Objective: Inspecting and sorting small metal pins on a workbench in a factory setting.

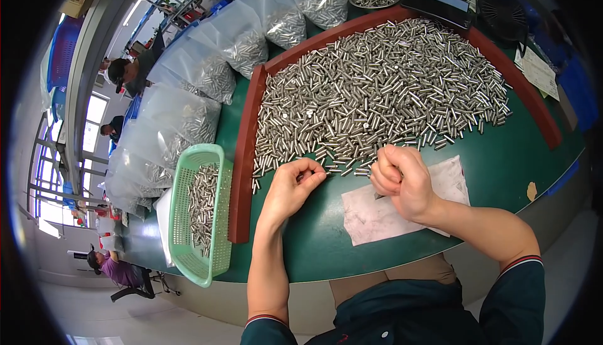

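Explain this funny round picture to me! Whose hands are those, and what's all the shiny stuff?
A wide camera on a person's head looks down, making straight edges look bent. There's no robot: the left hand and right hand are that person's own. A big heap of small metal cylinders lies on a green table, partly bordered by red-brown strips. More fill the light-green basket. The left fingertips pinch together and the right hand is curled above a pale sheet. I can't tell what either holds.
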`<control>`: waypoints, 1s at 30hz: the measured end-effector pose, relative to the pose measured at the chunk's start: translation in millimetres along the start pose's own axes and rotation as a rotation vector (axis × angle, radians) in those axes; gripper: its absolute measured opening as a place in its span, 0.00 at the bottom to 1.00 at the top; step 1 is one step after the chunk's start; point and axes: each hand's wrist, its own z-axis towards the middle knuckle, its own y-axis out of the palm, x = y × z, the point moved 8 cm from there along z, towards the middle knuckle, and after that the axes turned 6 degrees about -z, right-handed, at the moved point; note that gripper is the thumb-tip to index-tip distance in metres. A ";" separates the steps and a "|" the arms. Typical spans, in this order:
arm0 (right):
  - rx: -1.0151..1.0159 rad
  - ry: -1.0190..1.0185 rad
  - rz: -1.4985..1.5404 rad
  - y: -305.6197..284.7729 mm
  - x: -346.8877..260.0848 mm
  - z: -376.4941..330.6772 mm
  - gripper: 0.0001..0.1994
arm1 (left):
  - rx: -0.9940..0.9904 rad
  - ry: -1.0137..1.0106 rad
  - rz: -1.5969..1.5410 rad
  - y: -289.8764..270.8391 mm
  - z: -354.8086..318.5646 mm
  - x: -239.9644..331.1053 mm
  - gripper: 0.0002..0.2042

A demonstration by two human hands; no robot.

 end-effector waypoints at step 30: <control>-0.001 0.034 0.034 0.9 2.0 -0.9 0.19 | -0.164 -0.181 -1.349 15.8 4.4 -15.6 0.09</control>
